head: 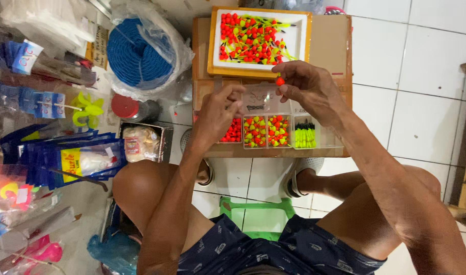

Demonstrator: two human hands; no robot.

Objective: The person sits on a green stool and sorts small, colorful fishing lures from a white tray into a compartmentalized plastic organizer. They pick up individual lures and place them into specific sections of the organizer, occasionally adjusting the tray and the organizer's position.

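A small float (pixel 280 80) of smooth, glossy orange plastic is pinched in the right hand (pixel 307 86). A clear, shiny plastic bag (pixel 258 99) is held by the left hand (pixel 217 114). Beneath, a transparent plastic compartment box (pixel 279 131) is seen on matt brown cardboard (pixel 329 46). Glossy white floor tiles (pixel 421 66) are shown alongside.

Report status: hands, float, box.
Right hand pinches an orange float. Left hand holds a clear bag over the compartment box. Nothing blocking.

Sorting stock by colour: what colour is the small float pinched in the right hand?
Orange-red: the small round float in the right hand, seen clearly in the head view.
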